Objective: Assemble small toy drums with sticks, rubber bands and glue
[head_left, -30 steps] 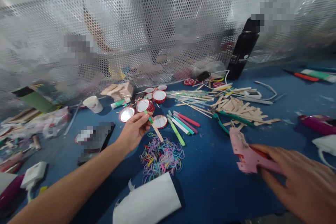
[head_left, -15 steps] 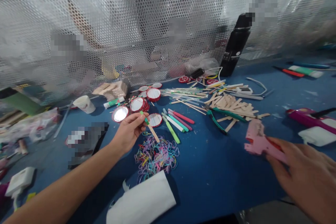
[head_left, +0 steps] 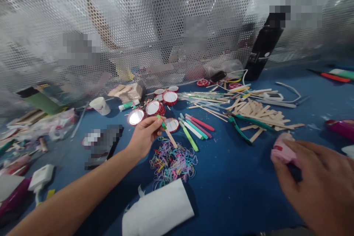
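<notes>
My left hand (head_left: pixel 146 134) is closed in a pinch on a flat wooden craft stick (head_left: pixel 170 137) with green on its upper part. The stick slants down over a loose heap of coloured rubber bands (head_left: pixel 175 164). Round red-rimmed mirrors (head_left: pixel 155 107) lie just beyond this hand, one of them (head_left: pixel 172 125) partly behind the fingers. At the right, my right hand (head_left: pixel 318 177) is closed around a pink plastic tool (head_left: pixel 282 149) with a red part; the fingers hide much of it, so its exact kind is unclear.
Felt-tip pens (head_left: pixel 193 129), green-handled pliers (head_left: pixel 240 129) and a pile of craft sticks (head_left: pixel 262 112) lie mid-table. A black bottle (head_left: pixel 262 53) stands before the perforated metal screen (head_left: pixel 166 7). A folded white cloth (head_left: pixel 160 210), black pouch (head_left: pixel 105 145) and paper cup (head_left: pixel 100 106) are nearer left.
The view has shifted, so the table things sit further right. My right hand has turned the pink tool, now showing less of it. My left hand keeps its pinch on the stick.
</notes>
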{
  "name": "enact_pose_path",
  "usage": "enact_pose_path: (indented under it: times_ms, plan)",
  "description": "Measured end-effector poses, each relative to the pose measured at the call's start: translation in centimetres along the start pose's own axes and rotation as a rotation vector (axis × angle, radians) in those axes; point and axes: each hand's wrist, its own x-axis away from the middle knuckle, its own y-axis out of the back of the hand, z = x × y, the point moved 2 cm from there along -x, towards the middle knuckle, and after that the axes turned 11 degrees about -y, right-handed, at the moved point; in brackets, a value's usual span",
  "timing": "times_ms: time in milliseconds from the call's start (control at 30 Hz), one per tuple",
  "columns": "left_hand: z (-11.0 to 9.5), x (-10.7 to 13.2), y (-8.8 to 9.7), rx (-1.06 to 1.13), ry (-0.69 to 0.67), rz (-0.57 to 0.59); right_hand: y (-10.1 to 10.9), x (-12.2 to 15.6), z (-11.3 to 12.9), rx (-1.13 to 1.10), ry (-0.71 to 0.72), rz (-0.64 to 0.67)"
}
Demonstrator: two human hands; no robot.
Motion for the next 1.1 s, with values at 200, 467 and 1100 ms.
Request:
enact_pose_path:
  times_ms: [200,467,1100]
  plan:
    - [0.3,0.4,-0.3,-0.003,-0.018,0.018,-0.5,-2.9,9.2,-0.280,0.308,0.256]
    - [0.4,0.6,-0.1,0.016,-0.054,-0.051,-7.2,-5.0,16.8,-0.243,0.518,0.394]
    - [0.5,0.3,0.1,0.050,-0.061,-0.081,-10.9,-4.4,21.4,-0.290,0.589,0.499]
